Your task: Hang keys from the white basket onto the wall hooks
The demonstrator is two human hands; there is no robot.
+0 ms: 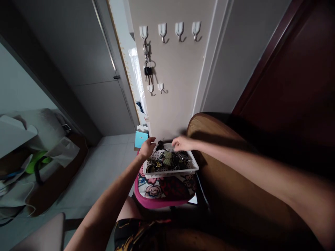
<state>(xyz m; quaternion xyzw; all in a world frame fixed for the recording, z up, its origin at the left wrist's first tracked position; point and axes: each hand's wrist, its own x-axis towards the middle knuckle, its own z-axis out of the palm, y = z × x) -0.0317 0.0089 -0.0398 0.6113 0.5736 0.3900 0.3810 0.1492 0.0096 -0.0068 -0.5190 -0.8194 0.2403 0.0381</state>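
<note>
A white plastic basket (pixel 171 173) holds a jumble of dark small items, among them what look like keys and key rings (pixel 151 168) and a greenish patterned piece (pixel 167 159). My left hand (pixel 148 147) is over the basket's left rim, fingers stretched toward a black item (pixel 160 144) near the far edge; I see nothing held in it. Above the far right part of the basket is my right hand (pixel 181 143), its fingers loosely bent and apart, slightly blurred, with nothing visible in them. The basket rests on a floral cushioned seat (pixel 153 191) with pink edging.
White hooks (pixel 179 30) are fixed to the panel ahead; a bunch of keys (pixel 148 71) hangs from the leftmost upper one. A blue box (pixel 141 138) stands behind the basket's left side. A brown wooden surface (pixel 222 181) curves along the right. A grey door (pixel 102 69) is at left.
</note>
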